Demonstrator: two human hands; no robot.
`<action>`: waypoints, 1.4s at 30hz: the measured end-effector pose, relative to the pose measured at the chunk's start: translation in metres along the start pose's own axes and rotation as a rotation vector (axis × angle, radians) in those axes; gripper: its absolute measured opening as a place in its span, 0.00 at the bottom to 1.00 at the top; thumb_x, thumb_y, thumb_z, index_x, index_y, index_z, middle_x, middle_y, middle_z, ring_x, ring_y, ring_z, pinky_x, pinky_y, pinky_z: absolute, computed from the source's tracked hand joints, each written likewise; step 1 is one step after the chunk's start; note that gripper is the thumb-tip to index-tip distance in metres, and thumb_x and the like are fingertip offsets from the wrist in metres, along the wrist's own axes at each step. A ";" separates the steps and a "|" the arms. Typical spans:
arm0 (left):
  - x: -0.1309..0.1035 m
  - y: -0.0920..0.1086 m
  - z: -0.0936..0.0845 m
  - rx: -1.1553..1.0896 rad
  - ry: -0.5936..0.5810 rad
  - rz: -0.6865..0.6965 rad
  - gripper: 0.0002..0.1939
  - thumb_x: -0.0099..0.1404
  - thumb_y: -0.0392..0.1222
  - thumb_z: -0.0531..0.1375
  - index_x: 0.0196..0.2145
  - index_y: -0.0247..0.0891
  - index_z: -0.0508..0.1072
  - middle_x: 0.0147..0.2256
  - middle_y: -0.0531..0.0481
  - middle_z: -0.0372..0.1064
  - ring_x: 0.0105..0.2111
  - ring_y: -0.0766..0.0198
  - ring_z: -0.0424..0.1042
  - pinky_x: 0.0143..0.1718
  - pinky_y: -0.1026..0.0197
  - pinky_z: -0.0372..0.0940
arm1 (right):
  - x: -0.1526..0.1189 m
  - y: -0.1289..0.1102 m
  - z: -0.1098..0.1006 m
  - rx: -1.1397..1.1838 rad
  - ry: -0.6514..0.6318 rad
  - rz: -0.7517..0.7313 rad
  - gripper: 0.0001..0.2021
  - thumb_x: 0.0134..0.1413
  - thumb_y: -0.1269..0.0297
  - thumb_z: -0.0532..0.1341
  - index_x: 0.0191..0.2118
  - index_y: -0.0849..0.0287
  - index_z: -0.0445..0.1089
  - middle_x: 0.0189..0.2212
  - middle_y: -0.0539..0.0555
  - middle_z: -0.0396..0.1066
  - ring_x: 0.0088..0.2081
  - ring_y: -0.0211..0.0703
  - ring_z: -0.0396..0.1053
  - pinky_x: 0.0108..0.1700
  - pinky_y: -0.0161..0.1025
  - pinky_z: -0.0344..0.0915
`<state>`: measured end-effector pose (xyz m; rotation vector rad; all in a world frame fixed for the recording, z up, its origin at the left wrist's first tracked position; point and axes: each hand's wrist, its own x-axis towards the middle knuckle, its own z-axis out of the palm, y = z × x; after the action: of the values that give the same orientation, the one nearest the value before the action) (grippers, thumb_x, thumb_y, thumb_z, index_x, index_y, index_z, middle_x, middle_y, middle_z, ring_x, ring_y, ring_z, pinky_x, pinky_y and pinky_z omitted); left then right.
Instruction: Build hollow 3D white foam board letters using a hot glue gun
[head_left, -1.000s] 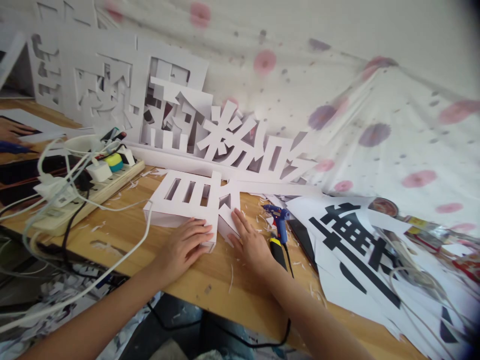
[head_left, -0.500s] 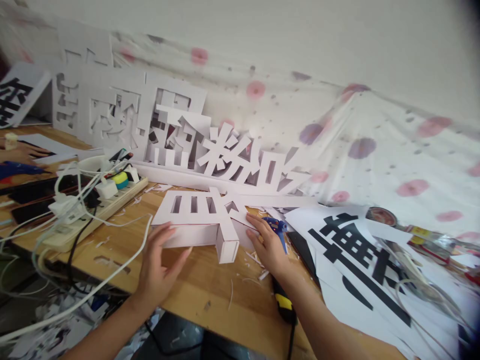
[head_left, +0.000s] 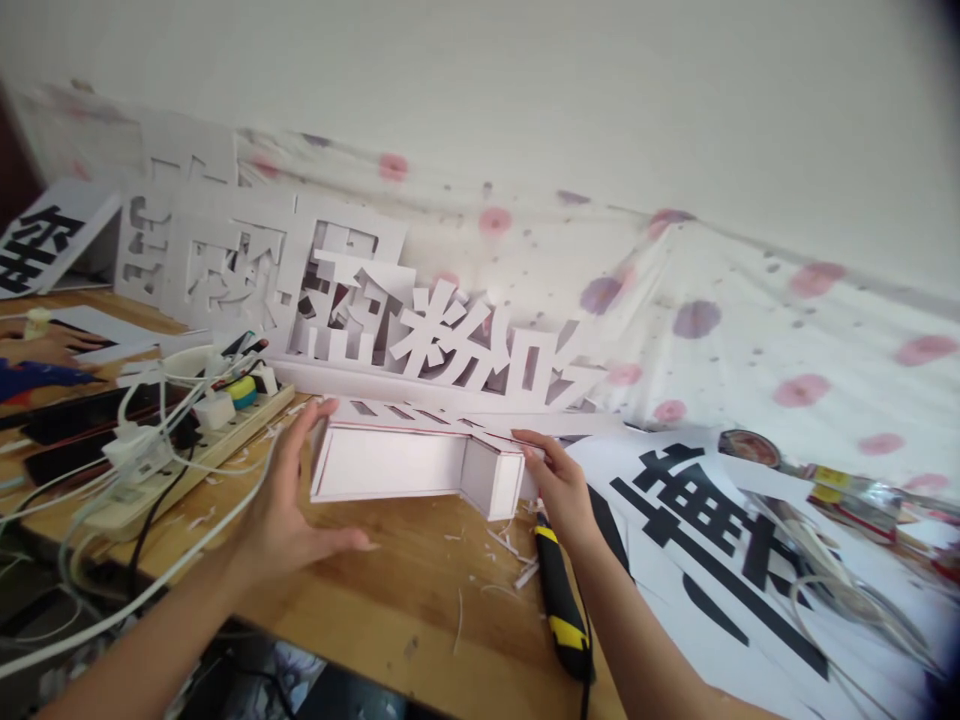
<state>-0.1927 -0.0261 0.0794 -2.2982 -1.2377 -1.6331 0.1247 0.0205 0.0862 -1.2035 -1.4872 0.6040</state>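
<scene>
A white foam-board 3D character [head_left: 397,460] with slots in its top face is in front of me. It is tilted so that its front side wall faces me and its top looks narrow. My right hand [head_left: 559,485] grips its right end, fingers on top. My left hand [head_left: 281,510] is at its left end with the fingertips at the upper left corner. The left thumb is spread wide, apart from the piece. Beside my right forearm lies a black and yellow corded tool handle [head_left: 561,600]. White scraps [head_left: 517,560] are strewn on the wooden table [head_left: 405,620].
A power strip [head_left: 187,450] with tangled white cables lies left. Cut-out white characters [head_left: 450,340] and stencil boards [head_left: 225,260] stand behind. Sheets with black characters [head_left: 697,530] and a tape roll [head_left: 750,447] are right. Another person's hand [head_left: 45,345] is near a blue glue gun [head_left: 45,378] at far left.
The foam-board character has tipped, so its top face shows less and its side wall more. My right hand has closed on its right end. My left thumb has spread away. The view has shifted.
</scene>
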 end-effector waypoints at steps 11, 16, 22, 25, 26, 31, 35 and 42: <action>0.063 0.019 -0.021 0.029 -0.104 0.252 0.48 0.43 0.67 0.66 0.58 0.47 0.56 0.49 0.43 0.65 0.47 0.48 0.68 0.49 0.46 0.66 | 0.002 0.018 0.011 0.235 -0.021 0.060 0.13 0.49 0.56 0.60 0.38 0.56 0.74 0.40 0.54 0.76 0.41 0.50 0.72 0.41 0.44 0.69; 0.054 0.032 -0.010 -0.037 -0.096 0.212 0.49 0.42 0.72 0.62 0.57 0.43 0.57 0.51 0.40 0.62 0.50 0.46 0.65 0.52 0.46 0.63 | -0.001 0.027 0.008 0.248 0.000 0.062 0.14 0.50 0.55 0.60 0.40 0.56 0.73 0.43 0.55 0.75 0.44 0.51 0.72 0.43 0.46 0.68; 0.043 0.042 -0.001 0.011 -0.039 0.277 0.34 0.54 0.60 0.63 0.53 0.42 0.59 0.45 0.42 0.65 0.45 0.51 0.66 0.46 0.49 0.64 | 0.006 0.039 0.013 0.265 -0.012 0.019 0.13 0.50 0.55 0.60 0.39 0.55 0.73 0.45 0.56 0.74 0.48 0.51 0.70 0.51 0.50 0.64; 0.039 0.042 0.002 0.058 -0.005 0.324 0.32 0.54 0.53 0.64 0.53 0.41 0.58 0.44 0.42 0.66 0.43 0.52 0.66 0.44 0.49 0.64 | 0.013 0.044 0.021 0.266 -0.043 0.011 0.13 0.51 0.55 0.59 0.40 0.55 0.72 0.46 0.57 0.73 0.50 0.51 0.69 0.52 0.51 0.63; 0.038 0.042 0.003 0.075 0.003 0.340 0.32 0.53 0.50 0.64 0.53 0.40 0.58 0.43 0.42 0.66 0.42 0.52 0.66 0.44 0.48 0.64 | 0.015 0.045 0.023 0.263 -0.056 0.010 0.13 0.52 0.54 0.59 0.40 0.55 0.72 0.47 0.57 0.73 0.50 0.52 0.69 0.52 0.51 0.63; 0.033 0.042 0.006 0.103 0.022 0.360 0.33 0.51 0.46 0.65 0.52 0.40 0.59 0.42 0.41 0.67 0.41 0.52 0.68 0.42 0.48 0.65 | 0.016 0.044 0.020 0.211 -0.062 -0.008 0.19 0.56 0.50 0.56 0.46 0.57 0.71 0.51 0.59 0.70 0.54 0.53 0.65 0.56 0.55 0.58; 0.031 0.042 0.006 0.095 0.031 0.384 0.33 0.51 0.46 0.65 0.52 0.37 0.60 0.43 0.39 0.67 0.41 0.51 0.68 0.42 0.47 0.65 | 0.001 0.022 -0.001 0.074 -0.078 -0.274 0.29 0.59 0.43 0.48 0.60 0.54 0.57 0.61 0.58 0.57 0.62 0.53 0.54 0.61 0.55 0.52; 0.027 0.042 0.011 0.142 0.044 0.422 0.32 0.51 0.45 0.66 0.51 0.34 0.61 0.42 0.38 0.68 0.41 0.50 0.69 0.43 0.47 0.64 | -0.026 -0.012 -0.002 -0.529 -0.259 -0.686 0.41 0.51 0.56 0.64 0.65 0.57 0.42 0.59 0.65 0.57 0.60 0.58 0.55 0.58 0.58 0.58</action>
<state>-0.1543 -0.0337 0.1129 -2.2269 -0.7607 -1.3911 0.1196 -0.0074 0.0860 -0.9109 -2.2217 -0.1200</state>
